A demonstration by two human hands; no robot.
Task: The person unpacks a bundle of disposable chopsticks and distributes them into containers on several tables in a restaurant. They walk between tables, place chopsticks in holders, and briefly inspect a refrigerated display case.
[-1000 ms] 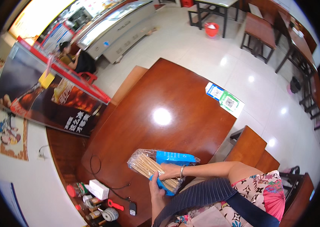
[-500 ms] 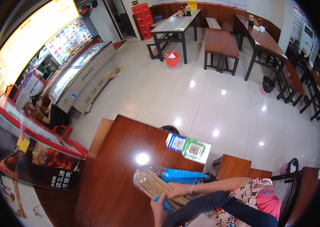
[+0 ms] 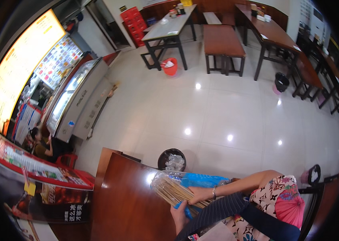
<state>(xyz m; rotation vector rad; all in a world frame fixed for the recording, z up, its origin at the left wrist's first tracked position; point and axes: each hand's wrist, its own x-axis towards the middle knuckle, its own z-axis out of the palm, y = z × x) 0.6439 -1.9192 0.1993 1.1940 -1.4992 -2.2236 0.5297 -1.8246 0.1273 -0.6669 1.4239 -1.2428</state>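
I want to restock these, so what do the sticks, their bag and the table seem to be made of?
The sticks look like pale bamboo or wood: thin, straw-coloured. Their bag seems clear, glossy plastic with a blue part. The table looks like dark varnished wood or laminate, mirroring a lamp.

Tan skewers, blue-and-clear bag, reddish-brown table, red bin

Right hand: fingers curled and closed in a grip, wrist banded, bare forearm entering from the right side. Left hand: closed likewise, just below the right — striped sleeve covers the forearm, which rises from the lower edge.
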